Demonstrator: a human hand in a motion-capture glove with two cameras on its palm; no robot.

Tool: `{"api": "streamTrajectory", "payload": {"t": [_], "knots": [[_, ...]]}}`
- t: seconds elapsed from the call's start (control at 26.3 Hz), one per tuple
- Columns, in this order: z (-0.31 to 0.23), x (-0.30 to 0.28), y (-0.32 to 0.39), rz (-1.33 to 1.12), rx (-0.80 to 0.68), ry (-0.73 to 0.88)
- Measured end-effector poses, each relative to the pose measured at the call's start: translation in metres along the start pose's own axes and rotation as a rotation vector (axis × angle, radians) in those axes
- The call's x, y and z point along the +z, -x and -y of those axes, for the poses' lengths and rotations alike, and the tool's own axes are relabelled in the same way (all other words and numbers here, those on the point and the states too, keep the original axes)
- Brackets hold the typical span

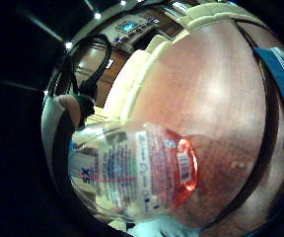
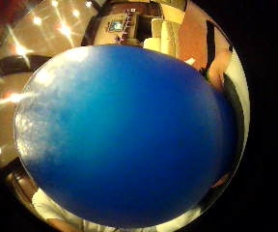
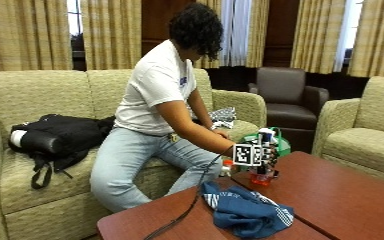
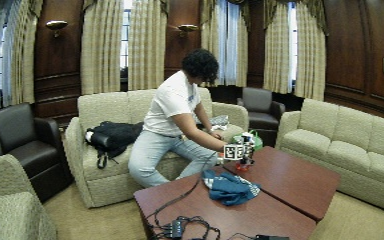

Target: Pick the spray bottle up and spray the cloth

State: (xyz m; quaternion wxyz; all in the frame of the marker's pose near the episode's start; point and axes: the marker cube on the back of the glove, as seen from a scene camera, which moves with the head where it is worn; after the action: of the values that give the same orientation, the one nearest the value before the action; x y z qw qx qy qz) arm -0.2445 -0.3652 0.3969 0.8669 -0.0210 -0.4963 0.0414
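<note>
The person [image 3: 153,100] wears a white short-sleeved T-shirt [image 3: 153,87] with a small blue mark on the chest, light blue jeans [image 3: 129,160], and has dark curly hair [image 3: 195,27]. A black glove covers the right hand [image 3: 266,156]; black straps edge the palm views

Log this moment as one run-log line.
right hand: grips spray bottle | bottle: upright on table | cloth: crumpled beside it, apart

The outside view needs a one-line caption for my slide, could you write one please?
Seated on a sofa, a person grips a spray bottle in the gloved right hand beside a blue cloth on the wooden table.
</note>
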Motion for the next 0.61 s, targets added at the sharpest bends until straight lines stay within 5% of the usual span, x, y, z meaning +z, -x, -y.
{"api": "streamTrajectory", "payload": {"t": [0.61], "knots": [[-0.036, -0.037, -0.01, -0.099, 0.071, 0.086]]}}
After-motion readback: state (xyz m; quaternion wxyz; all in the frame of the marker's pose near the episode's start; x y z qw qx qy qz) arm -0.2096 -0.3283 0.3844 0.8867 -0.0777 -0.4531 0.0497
